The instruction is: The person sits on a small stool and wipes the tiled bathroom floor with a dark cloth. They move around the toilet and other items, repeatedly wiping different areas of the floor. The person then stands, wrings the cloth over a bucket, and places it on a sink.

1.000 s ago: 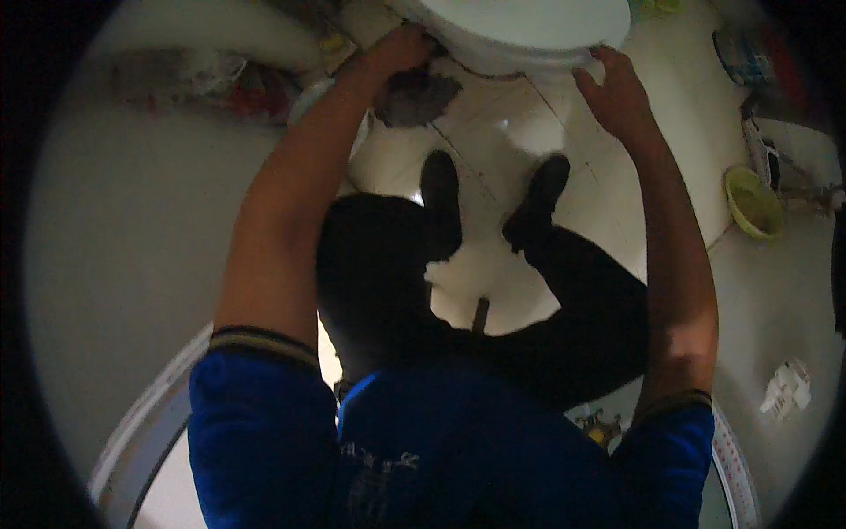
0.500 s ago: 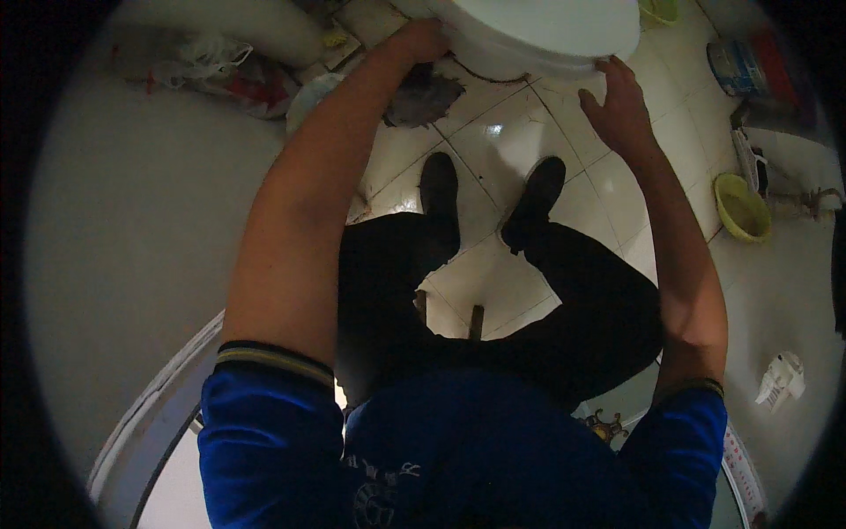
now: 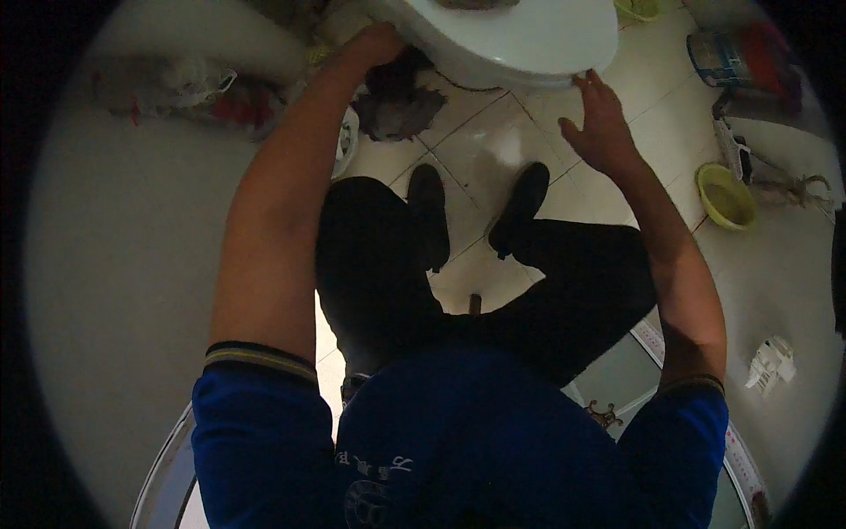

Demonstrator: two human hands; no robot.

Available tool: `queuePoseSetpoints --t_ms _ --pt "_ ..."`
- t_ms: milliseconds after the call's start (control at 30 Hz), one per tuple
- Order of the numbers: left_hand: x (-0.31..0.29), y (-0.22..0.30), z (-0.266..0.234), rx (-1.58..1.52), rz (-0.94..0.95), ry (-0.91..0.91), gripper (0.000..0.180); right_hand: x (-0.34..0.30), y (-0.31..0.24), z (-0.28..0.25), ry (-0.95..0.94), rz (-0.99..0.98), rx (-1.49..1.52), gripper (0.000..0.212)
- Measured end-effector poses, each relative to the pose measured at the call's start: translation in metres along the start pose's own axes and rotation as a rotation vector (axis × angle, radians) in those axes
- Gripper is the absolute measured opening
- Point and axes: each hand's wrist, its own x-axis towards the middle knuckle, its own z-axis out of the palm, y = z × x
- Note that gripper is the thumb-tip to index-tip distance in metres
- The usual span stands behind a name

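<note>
A glossy white rounded fixture, which looks like a toilet bowl (image 3: 538, 40), stands at the far top of the head view, its far part cut off. My left hand (image 3: 379, 42) is at its left side, fingers mostly hidden in shadow. My right hand (image 3: 604, 128) has its fingertips at the front right edge, thumb spread away. A brownish thing (image 3: 478, 3) shows on top of the fixture, too cropped to name. Below my left hand a ragged grey clump, perhaps a rag (image 3: 401, 113), lies on the tiles. Whether my left hand touches it I cannot tell.
My shoes (image 3: 520, 201) rest on the tiled floor (image 3: 480, 145) between my hands. A yellow-green basin (image 3: 726, 196) and a paint-style bucket (image 3: 718, 60) stand at the right. Plastic bags (image 3: 198, 84) lie at the left. Crumpled white packaging (image 3: 771, 363) lies at the lower right.
The fixture and both hands appear slightly farther left in the picture. More of the fixture's top and the brownish thing on it now shows. My right fingertips remain at its edge.
</note>
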Motion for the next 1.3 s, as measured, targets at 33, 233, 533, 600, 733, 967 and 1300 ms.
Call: queuePoseSetpoints --t_ms 33,233,533,600,733,967,1300 --pt "0.000 0.002 -0.005 -0.030 0.013 0.081 0.047 -0.001 0.002 -0.002 -0.024 0.013 -0.012 0.078" --pt "0.005 -0.022 -0.043 0.110 0.112 0.099 0.047 0.010 -0.006 -0.023 -0.139 -0.017 -0.016 0.083" --pt "-0.013 -0.037 0.017 0.107 0.103 -0.133 0.044 0.008 0.015 -0.022 -0.035 -0.098 0.004 0.082" --pt "-0.023 -0.025 0.032 0.142 0.139 -0.203 0.043 0.006 0.007 -0.026 -0.081 -0.033 0.006 0.081" --pt "-0.015 -0.058 0.049 0.244 0.182 -0.328 0.038 0.003 -0.005 -0.032 -0.131 -0.040 0.027 0.084" --pt "-0.015 -0.064 0.084 0.137 0.157 -0.384 0.041 0.002 -0.011 -0.040 -0.251 0.026 0.033 0.088" --pt "-0.030 -0.056 0.063 -0.016 -0.058 -0.248 0.038 0.013 -0.010 -0.019 -0.072 -0.003 -0.002 0.076"
